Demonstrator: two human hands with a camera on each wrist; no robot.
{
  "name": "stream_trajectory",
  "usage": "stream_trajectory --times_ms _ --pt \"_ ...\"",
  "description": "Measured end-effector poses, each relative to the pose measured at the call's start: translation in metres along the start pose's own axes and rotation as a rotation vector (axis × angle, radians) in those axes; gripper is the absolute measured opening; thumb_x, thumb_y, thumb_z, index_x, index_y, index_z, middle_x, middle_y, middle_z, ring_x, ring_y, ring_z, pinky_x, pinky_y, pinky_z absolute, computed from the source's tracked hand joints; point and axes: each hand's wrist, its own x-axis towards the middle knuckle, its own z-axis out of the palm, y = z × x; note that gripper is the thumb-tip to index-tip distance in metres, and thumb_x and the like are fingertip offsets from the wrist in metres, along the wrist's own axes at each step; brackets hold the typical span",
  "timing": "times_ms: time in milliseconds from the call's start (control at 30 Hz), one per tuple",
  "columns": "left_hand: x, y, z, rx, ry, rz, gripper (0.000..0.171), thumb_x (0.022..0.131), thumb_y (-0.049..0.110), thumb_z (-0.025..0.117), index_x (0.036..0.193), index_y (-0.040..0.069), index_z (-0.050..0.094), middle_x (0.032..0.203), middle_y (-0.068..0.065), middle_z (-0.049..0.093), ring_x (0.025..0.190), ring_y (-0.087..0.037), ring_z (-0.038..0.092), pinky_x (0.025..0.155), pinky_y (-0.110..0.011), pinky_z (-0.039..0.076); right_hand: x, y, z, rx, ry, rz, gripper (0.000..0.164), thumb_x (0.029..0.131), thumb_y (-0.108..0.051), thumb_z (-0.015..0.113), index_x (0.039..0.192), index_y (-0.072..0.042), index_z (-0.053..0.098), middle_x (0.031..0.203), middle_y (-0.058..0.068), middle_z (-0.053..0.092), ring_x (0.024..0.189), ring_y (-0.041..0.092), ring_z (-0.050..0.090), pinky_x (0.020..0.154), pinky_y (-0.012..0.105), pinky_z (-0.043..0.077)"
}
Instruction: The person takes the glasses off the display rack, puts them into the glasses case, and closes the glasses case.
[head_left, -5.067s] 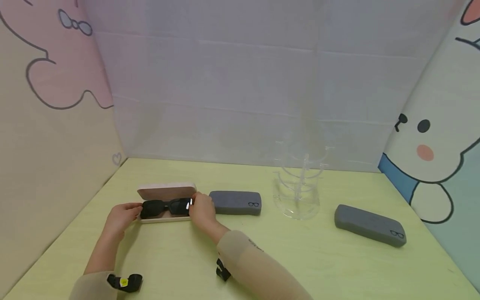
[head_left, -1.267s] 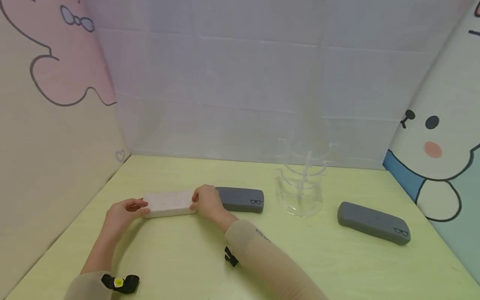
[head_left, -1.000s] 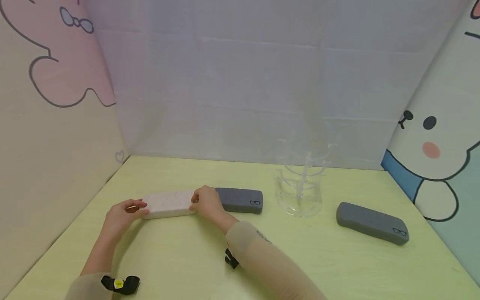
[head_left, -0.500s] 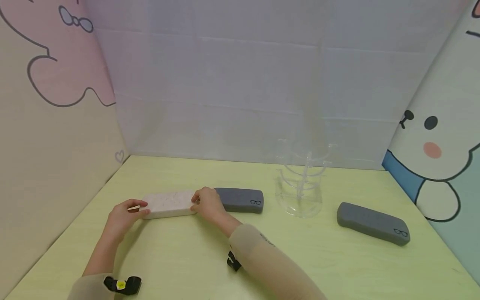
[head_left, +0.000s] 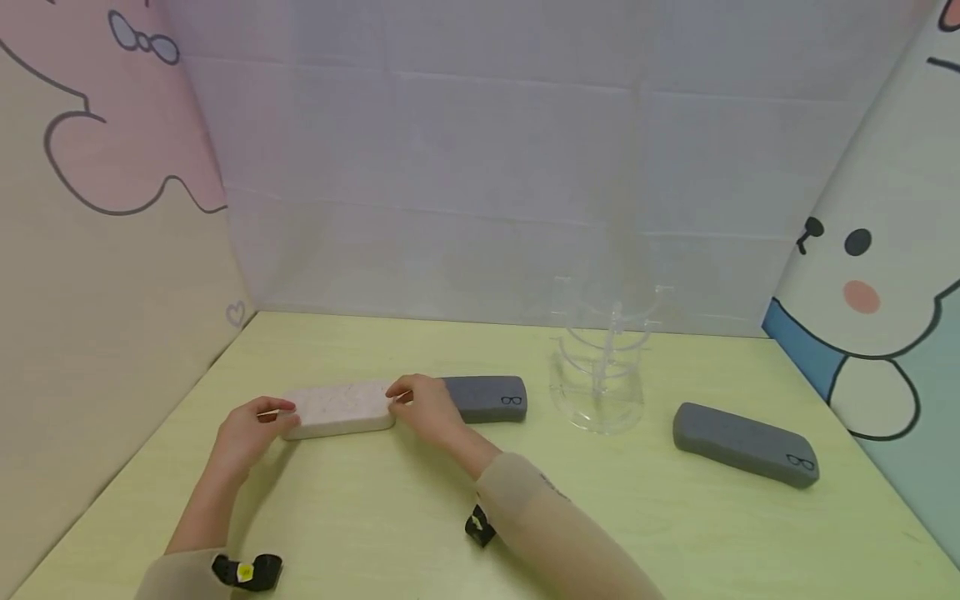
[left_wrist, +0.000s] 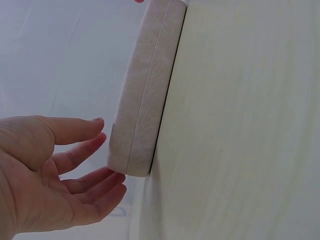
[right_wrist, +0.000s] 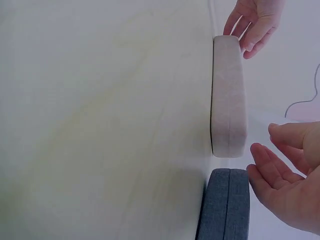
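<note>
A pale pink glasses case [head_left: 341, 408] lies closed on the table at the left. In the left wrist view a thin seam runs along the side of the case [left_wrist: 145, 90]. My left hand [head_left: 246, 433] is at its left end, fingertips right at the end and thumb held off it. Near the opposite end is my right hand [head_left: 431, 410], its fingers loosely bent. In the right wrist view a gap separates that hand [right_wrist: 290, 170] from the pink case. A dark grey glasses case [head_left: 487, 398] sits just right of the pink one, partly behind my right hand.
Farther right stands a clear tiered display stand [head_left: 600, 375]. Another grey glasses case [head_left: 746, 444], with a small spectacles print, lies angled on the right of the yellowish table [head_left: 390, 517]. A pale sheet [head_left: 450, 183] closes off the back.
Earlier the pink case stood open with black sunglasses in it and both hands on them; now its lid is down and they are hidden. My right hand has drawn slightly right, off the case.
</note>
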Motion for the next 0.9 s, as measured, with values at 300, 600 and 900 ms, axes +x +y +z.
stream_trajectory --times_ms 300,600,900 --pt "-0.002 0.018 0.002 0.074 0.052 0.130 0.040 0.089 0.029 0.055 0.116 -0.001 0.056 0.124 -0.031 0.047 0.116 -0.044 0.042 0.087 -0.053 0.040 -0.017 0.010 -0.025 0.017 0.018 0.014 0.016 0.088 -0.021 0.060 0.102 -0.015 0.067 0.094 -0.006 0.065 0.082 0.005 0.058 0.069 0.019 0.047" --pt "0.000 0.044 0.017 0.076 0.001 0.191 0.036 0.089 0.028 0.057 0.113 0.002 0.059 0.120 -0.025 0.054 0.112 -0.040 0.049 0.087 -0.050 0.042 -0.044 0.027 -0.051 0.011 0.020 -0.029 0.018 0.089 -0.021 0.060 0.103 -0.013 0.066 0.097 -0.004 0.066 0.086 0.010 0.060 0.073 0.022 0.048" --pt "0.008 0.065 0.038 0.077 -0.018 0.236 0.029 0.089 0.024 0.058 0.109 0.003 0.060 0.111 -0.019 0.061 0.105 -0.035 0.054 0.085 -0.048 0.044 -0.071 0.044 -0.080 0.040 0.015 -0.071 0.019 0.091 -0.017 0.056 0.106 -0.009 0.065 0.101 0.004 0.066 0.086 0.014 0.062 0.070 0.022 0.049"
